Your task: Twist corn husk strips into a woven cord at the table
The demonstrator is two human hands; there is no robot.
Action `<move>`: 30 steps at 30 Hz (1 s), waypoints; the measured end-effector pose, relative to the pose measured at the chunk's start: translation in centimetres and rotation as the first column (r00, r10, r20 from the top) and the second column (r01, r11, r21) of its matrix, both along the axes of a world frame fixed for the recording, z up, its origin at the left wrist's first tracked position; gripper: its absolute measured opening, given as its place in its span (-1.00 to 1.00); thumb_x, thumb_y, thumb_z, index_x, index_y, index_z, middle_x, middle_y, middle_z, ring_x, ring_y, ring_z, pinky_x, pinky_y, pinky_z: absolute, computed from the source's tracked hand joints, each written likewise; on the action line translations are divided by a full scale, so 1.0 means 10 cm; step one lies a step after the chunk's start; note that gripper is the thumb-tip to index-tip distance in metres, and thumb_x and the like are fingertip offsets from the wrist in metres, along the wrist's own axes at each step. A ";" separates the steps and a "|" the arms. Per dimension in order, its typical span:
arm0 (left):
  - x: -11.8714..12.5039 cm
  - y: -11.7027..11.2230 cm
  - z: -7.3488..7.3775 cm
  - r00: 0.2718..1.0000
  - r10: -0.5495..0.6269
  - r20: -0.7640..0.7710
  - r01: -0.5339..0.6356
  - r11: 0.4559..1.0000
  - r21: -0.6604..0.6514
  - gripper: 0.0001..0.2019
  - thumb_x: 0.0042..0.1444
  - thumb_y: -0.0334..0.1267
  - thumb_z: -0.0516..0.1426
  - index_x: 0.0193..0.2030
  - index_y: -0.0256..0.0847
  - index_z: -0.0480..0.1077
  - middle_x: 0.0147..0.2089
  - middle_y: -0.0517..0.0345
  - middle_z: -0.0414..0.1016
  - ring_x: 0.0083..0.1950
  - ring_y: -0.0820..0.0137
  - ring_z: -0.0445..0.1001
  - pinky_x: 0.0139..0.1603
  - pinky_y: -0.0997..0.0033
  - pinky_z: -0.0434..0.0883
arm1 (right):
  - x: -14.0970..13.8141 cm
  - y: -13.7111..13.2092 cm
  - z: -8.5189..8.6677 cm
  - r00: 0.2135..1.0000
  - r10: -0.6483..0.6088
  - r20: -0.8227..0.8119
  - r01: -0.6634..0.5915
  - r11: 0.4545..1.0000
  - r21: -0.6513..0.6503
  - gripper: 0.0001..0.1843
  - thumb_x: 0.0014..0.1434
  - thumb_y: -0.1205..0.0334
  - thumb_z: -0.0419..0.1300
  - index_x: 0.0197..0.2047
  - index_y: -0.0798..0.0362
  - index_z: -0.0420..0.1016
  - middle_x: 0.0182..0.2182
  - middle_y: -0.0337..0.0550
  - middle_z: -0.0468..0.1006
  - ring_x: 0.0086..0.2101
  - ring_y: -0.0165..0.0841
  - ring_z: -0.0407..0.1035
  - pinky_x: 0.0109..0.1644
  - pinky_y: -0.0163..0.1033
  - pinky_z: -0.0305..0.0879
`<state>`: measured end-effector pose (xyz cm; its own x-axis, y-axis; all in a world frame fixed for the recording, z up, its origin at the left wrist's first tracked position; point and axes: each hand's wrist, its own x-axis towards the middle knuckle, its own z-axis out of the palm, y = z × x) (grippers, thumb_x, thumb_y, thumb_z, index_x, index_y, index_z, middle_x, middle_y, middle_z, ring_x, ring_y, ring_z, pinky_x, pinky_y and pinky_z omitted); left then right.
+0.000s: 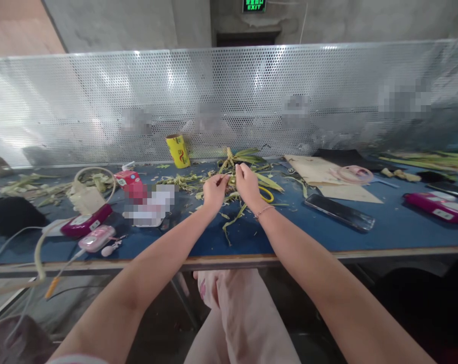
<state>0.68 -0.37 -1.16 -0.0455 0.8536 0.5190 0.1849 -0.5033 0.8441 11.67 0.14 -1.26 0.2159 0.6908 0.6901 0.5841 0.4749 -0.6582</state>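
Observation:
My left hand (pixel 214 192) is closed in a pinch above the middle of the blue table. Close beside it, my right hand (pixel 247 186) is closed too, its thumb against the curled fingers. Whatever the fingertips hold is too small and hidden to name. Under and around both hands lie green and pale plant scraps, with a bunch of leafy stalks (pixel 247 155) just behind. A yellow ring (pixel 265 194) shows beside my right wrist. One limp green strip (pixel 232 225) trails toward the front edge.
A yellow printed tube (pixel 178 151) stands near the perforated metal screen (pixel 229 91). On the left are a red carton (pixel 130 183), a purple device (pixel 86 221) and a pink case (pixel 97 238) with cables. To the right lie a phone (pixel 339 212), brown paper (pixel 314 169) and another purple device (pixel 439 206).

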 end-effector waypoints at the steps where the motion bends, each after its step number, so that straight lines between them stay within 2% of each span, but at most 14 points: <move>1: 0.00 0.00 0.00 0.999 0.027 -0.024 -0.026 0.999 0.026 -0.84 0.01 -0.23 0.11 -0.51 -0.21 0.39 -0.62 0.24 0.28 -0.53 0.49 0.22 -0.39 0.49 0.16 | -0.01 -0.01 0.00 1.000 0.002 0.003 -0.002 1.000 -0.010 -0.64 0.22 -0.06 -0.22 -0.49 -0.02 0.02 -0.59 -0.25 0.15 -0.49 -0.34 0.10 -0.35 -0.28 -0.01; 3: 0.01 0.00 -0.02 0.998 0.052 -0.024 -0.051 0.998 0.047 -0.85 0.03 -0.24 0.09 -0.52 -0.20 0.33 -0.62 0.25 0.24 -0.53 0.49 0.20 -0.40 0.50 0.14 | -0.04 -0.02 -0.01 1.000 0.010 0.007 -0.010 1.000 -0.015 -0.66 0.23 -0.03 -0.22 -0.47 -0.02 0.04 -0.58 -0.24 0.18 -0.48 -0.34 0.13 -0.34 -0.28 -0.01; 7: 0.01 0.02 -0.05 1.000 0.022 0.018 -0.022 1.000 0.019 -0.87 0.08 -0.21 0.05 -0.43 -0.17 0.26 -0.62 0.30 0.18 -0.58 0.52 0.17 -0.43 0.50 0.10 | -0.08 -0.02 -0.02 0.998 0.055 -0.022 -0.054 0.998 0.040 -0.67 0.24 0.00 -0.21 -0.47 -0.02 0.05 -0.58 -0.27 0.17 -0.50 -0.38 0.12 -0.36 -0.29 0.01; 11: -0.01 0.05 -0.04 0.982 0.123 -0.144 -0.112 0.990 0.085 -0.85 0.14 -0.22 -0.02 -0.42 -0.19 0.22 -0.62 0.29 0.16 -0.55 0.50 0.16 -0.43 0.49 0.09 | -0.08 0.00 -0.01 0.992 0.102 -0.070 -0.096 0.992 0.086 -0.64 0.24 0.00 -0.19 -0.51 0.00 0.01 -0.62 -0.31 0.11 -0.54 -0.42 0.07 -0.40 -0.30 -0.03; 14: -0.04 0.06 0.00 0.968 0.195 -0.161 -0.182 0.979 0.090 -0.83 0.15 -0.24 -0.06 -0.43 -0.20 0.20 -0.62 0.29 0.15 -0.54 0.50 0.18 -0.42 0.48 0.12 | -0.09 0.00 0.01 0.991 0.111 -0.079 -0.102 0.988 0.113 -0.63 0.23 0.00 -0.15 -0.54 0.01 0.01 -0.64 -0.33 0.09 -0.55 -0.44 0.03 -0.42 -0.30 -0.06; 17: -0.06 0.07 0.03 0.965 0.216 -0.150 -0.205 0.975 0.083 -0.82 0.16 -0.24 -0.06 -0.44 -0.20 0.19 -0.63 0.30 0.13 -0.54 0.50 0.18 -0.43 0.48 0.12 | -0.08 0.01 0.02 0.990 0.119 -0.078 -0.110 0.987 0.115 -0.64 0.22 0.03 -0.12 -0.54 0.02 0.02 -0.64 -0.34 0.08 -0.56 -0.45 0.02 -0.42 -0.30 -0.09; 20: -0.06 0.06 0.04 0.973 0.166 -0.163 -0.154 0.984 0.084 -0.82 0.15 -0.21 -0.06 -0.44 -0.20 0.19 -0.64 0.31 0.10 -0.57 0.52 0.14 -0.46 0.49 0.10 | -0.02 0.06 0.02 0.989 0.102 -0.105 -0.090 0.989 0.115 -0.65 0.22 0.06 -0.10 -0.55 0.02 0.04 -0.64 -0.34 0.10 -0.54 -0.45 0.03 -0.41 -0.30 -0.08; 26: -0.02 -0.02 0.04 0.980 -0.023 -0.198 0.038 0.996 0.075 -0.85 0.15 -0.19 -0.05 -0.37 -0.18 0.22 -0.71 0.36 0.06 -0.67 0.55 0.08 -0.55 0.52 0.04 | 0.16 0.15 0.04 0.976 0.037 -0.215 -0.020 0.997 0.081 -0.65 0.20 0.10 -0.07 -0.58 0.03 0.06 -0.63 -0.32 0.14 -0.52 -0.44 0.06 -0.39 -0.30 -0.04; 30: -0.03 0.02 0.03 0.994 0.014 -0.109 -0.008 0.999 0.049 -0.84 0.14 -0.18 -0.03 -0.38 -0.19 0.22 -0.69 0.36 0.08 -0.65 0.56 0.09 -0.54 0.52 0.07 | 0.16 0.15 0.05 0.978 0.050 -0.202 -0.041 0.998 0.049 -0.67 0.19 0.11 -0.07 -0.57 0.03 0.12 -0.62 -0.31 0.17 -0.51 -0.43 0.09 -0.39 -0.31 -0.02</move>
<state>0.43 -0.17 -0.88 0.0044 0.8269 0.5623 0.2805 -0.5408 0.7930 13.26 1.63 -0.73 0.3242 0.6724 0.6654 0.4174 0.5295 -0.7385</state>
